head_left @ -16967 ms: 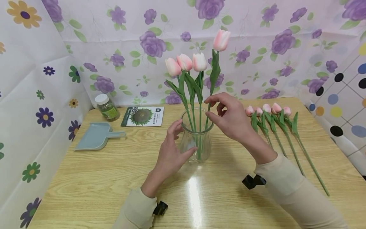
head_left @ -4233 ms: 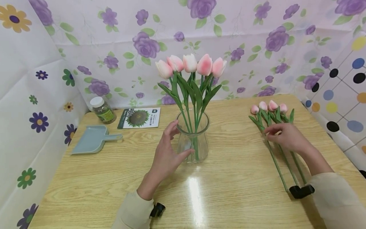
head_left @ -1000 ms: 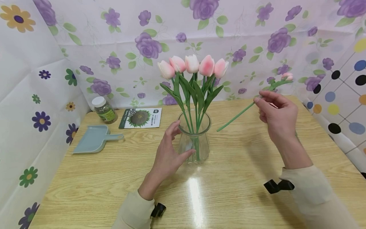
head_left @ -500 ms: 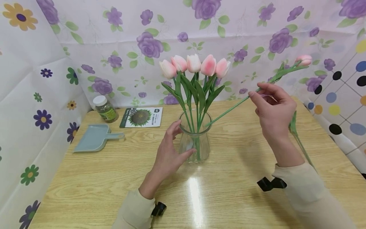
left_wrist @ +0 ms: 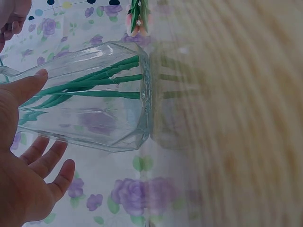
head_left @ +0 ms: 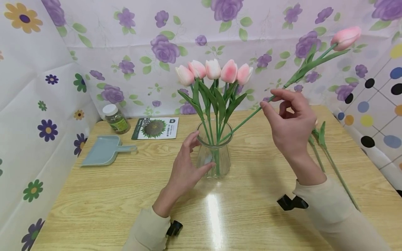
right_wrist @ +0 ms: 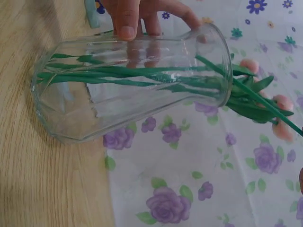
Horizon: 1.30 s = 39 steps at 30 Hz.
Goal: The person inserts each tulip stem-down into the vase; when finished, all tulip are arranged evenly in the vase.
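A clear glass vase [head_left: 223, 165] stands upright on the table with several pink-and-white tulips [head_left: 229, 71] in it. My left hand [head_left: 185, 167] holds the vase from its left side, thumb on the front and fingers around the side. My right hand [head_left: 292, 127] pinches the stem of another pink tulip [head_left: 345, 37] between thumb and fingertips. That stem slants, its lower end inside the vase mouth and its bloom up to the right. In the right wrist view, the slanting green stem [right_wrist: 255, 94] crosses the vase rim. Loose tulips [head_left: 322, 136] lie behind my right forearm, partly hidden.
On the left lie a grey-blue dustpan [head_left: 103, 151] and a sunflower seed packet [head_left: 155, 128]. A white-lidded jar [head_left: 116, 120] stands near the back left corner. Floral cloth [head_left: 125, 21] hangs behind the wooden table [head_left: 125, 198].
Earlier, my right hand added a tulip to the vase, then picked another from the loose ones. Since half a second ago, this stem's end has moved left into the mouth and its bloom has risen.
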### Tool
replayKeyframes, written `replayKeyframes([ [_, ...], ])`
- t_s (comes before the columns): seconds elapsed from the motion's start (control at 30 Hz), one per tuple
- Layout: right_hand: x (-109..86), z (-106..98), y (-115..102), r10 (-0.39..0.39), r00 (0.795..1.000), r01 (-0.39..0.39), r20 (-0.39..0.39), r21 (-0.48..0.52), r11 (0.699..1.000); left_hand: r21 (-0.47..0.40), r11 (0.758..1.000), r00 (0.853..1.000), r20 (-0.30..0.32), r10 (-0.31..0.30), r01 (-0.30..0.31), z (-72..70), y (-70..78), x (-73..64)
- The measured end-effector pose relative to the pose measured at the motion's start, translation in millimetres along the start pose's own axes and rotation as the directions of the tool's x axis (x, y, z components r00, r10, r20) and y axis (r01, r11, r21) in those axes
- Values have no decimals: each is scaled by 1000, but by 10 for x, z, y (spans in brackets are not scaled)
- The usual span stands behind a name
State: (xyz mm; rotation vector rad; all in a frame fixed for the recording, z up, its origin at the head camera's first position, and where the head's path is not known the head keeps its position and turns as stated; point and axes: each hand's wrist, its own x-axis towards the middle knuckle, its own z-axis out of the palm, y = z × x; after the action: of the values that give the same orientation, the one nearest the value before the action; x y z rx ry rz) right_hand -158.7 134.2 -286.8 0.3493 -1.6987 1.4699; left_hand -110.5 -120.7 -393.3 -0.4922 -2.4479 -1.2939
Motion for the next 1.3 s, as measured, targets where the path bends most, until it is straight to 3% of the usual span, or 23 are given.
replayKeyframes([
  [0.27, -45, 110, -94, -205, 976, 205, 70, 9, 979, 14, 1000, 1000, 1, 11, -11, 3, -10, 3],
  [0.5, -99, 217, -126, -285, 945, 286, 163, 22, 958, 24, 1000, 1000, 0, 19, -19, 4, -16, 1],
  [0.83, -192, 360, -140, -343, 889, 363, 302, -10, 932, 25, 999, 999, -8, 39, -39, -3, -24, 0],
  [1.3, -316, 442, -137, -351, 787, 430, 508, -44, 902, 20, 998, 998, -10, 56, -55, 1, -44, 5],
])
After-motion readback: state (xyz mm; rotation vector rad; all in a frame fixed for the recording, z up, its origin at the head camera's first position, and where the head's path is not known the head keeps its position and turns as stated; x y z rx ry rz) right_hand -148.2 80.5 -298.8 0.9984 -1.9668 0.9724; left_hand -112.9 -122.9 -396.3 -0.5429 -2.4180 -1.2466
